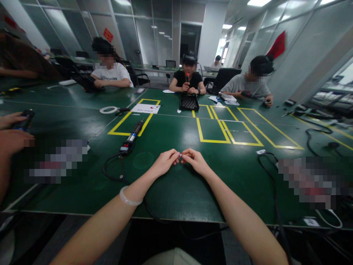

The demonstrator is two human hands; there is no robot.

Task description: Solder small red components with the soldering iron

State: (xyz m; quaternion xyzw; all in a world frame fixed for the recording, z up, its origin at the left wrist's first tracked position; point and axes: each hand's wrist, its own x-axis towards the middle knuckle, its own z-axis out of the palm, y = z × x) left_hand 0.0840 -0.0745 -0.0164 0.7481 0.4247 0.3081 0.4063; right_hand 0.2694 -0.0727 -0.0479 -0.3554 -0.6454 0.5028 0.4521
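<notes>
My left hand and my right hand meet above the green table, fingertips pinched together. Between them is a tiny part, whitish with a touch of orange-red, too small to make out. Each hand's fingers are closed at it, and I cannot tell which one bears it. A pale bangle circles my left wrist. To the left of my hands lies an electric screwdriver with a black and silver body and a blue band, its black cable looping down the table.
Yellow tape rectangles mark the tabletop. A white sheet and a white cable coil lie beyond the screwdriver. Across the table a person works at a black tray. Another person's hand reaches in at left. Black cables run at right.
</notes>
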